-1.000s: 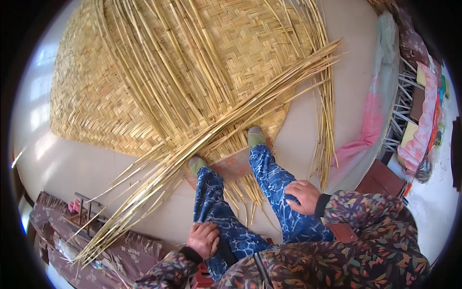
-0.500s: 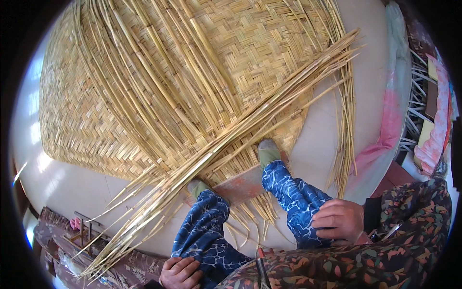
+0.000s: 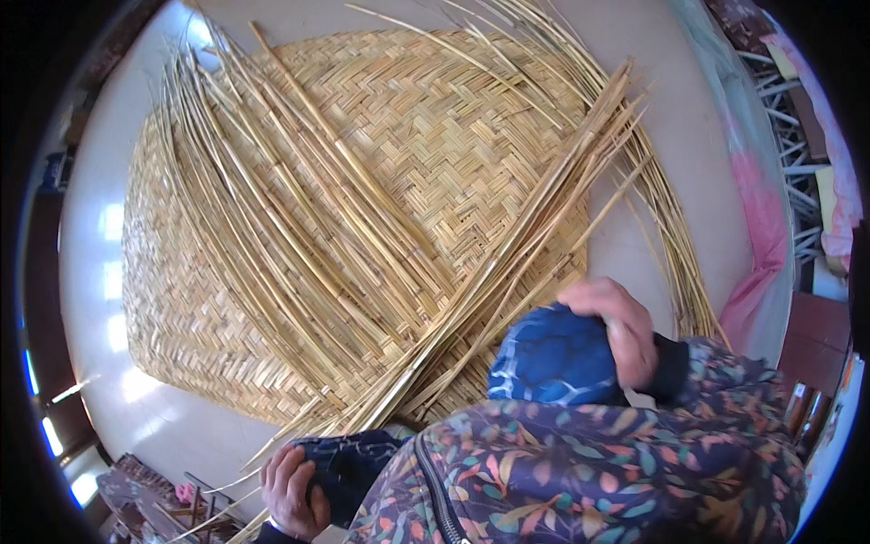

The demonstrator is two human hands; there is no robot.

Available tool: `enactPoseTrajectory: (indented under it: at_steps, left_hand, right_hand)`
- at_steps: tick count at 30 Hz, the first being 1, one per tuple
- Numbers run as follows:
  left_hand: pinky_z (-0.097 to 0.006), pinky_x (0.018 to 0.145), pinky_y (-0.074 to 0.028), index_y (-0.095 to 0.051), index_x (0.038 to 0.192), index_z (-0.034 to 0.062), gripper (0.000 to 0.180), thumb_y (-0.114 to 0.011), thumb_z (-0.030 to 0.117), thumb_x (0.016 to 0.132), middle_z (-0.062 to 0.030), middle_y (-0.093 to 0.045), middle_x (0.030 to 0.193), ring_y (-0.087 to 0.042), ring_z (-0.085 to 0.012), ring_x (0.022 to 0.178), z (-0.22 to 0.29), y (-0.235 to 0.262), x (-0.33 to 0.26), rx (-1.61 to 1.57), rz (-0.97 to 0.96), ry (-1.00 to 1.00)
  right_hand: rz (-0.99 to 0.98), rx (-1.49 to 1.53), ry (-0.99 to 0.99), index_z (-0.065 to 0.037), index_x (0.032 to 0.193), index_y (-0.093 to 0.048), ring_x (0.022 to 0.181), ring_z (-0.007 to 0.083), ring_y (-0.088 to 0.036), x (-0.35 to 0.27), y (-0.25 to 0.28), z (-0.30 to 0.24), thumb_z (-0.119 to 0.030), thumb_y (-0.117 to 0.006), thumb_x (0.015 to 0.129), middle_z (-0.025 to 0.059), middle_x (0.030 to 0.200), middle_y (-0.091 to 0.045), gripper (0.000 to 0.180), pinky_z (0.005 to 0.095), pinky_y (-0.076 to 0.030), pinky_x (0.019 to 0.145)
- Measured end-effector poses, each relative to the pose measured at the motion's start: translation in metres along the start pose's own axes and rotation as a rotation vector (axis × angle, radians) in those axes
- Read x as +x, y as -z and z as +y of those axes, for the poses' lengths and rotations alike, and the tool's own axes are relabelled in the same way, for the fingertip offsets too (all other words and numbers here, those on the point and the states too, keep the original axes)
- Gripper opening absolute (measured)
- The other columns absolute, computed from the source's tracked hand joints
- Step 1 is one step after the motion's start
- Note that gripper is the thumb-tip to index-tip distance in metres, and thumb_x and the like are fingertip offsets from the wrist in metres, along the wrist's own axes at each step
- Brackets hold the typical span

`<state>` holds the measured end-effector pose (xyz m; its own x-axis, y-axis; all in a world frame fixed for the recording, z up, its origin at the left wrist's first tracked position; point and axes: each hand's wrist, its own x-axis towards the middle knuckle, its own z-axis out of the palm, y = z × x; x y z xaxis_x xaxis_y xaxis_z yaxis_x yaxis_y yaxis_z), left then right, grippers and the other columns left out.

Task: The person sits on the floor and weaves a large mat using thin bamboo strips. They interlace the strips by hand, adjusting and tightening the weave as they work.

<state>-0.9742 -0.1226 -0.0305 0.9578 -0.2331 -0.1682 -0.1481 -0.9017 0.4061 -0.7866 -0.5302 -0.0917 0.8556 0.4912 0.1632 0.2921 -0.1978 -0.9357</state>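
My right hand (image 3: 619,328) lies over my raised right knee (image 3: 553,358), its fingers bent across the blue trousers and holding nothing. At my left knee (image 3: 349,467), my left hand (image 3: 294,491) rests with its fingers loosely curled and apart, also without anything in it. Ahead of me spreads a large woven mat (image 3: 453,163) of flat straw-coloured strips in a slanting pattern. Several long split stalks (image 3: 308,218) run away from me across its left part. A bundle of loose stalks (image 3: 507,249) lies slantwise over the mat's near edge, beyond both hands. My feet are hidden.
Another bunch of long stalks (image 3: 666,222) lies on the pale floor (image 3: 95,299) past the mat's right edge. Farther right are pink and clear plastic sheeting (image 3: 761,208) and a white metal rack (image 3: 802,168). A low wooden frame (image 3: 199,499) stands at the lower left.
My body has leaned forward, and my jacket now covers more of the view. My right hand has shifted from the thigh onto the knee; the left stays at the left leg. The stalks look unmoved.
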Motion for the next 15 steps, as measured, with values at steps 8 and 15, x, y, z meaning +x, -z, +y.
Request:
enactPoseTrajectory:
  at_steps: [8, 15]
  left_hand:
    - [-0.045, 0.078, -0.044, -0.058, 0.095, 0.0009, 0.018, -0.052, 0.014, 0.084, -0.0195, -0.060, 0.096, -0.056, -0.0376, 0.088, 0.016, 0.007, 0.008, -0.083, -0.111, 0.135]
    - [-0.043, 0.071, -0.046, -0.060, 0.091, 0.0046, 0.016, -0.050, 0.016, 0.087, -0.0182, -0.060, 0.087, -0.057, -0.0360, 0.084, 0.017, -0.011, 0.031, 0.127, -0.076, 0.058]
  right_hand:
    - [0.124, -0.047, -0.695, -0.002, 0.108, -0.055, 0.099, 0.0228, -0.054, -0.067, -0.011, 0.091, -0.033, -0.053, 0.088, 0.0146, 0.104, -0.058, 0.036, 0.0357, -0.039, 0.091]
    - [0.197, -1.132, -0.709, -0.012, 0.130, -0.039, 0.126, 0.0317, -0.031, -0.165, 0.071, 0.214, -0.042, -0.071, 0.067, 0.0136, 0.136, -0.035, 0.077, 0.0492, -0.025, 0.102]
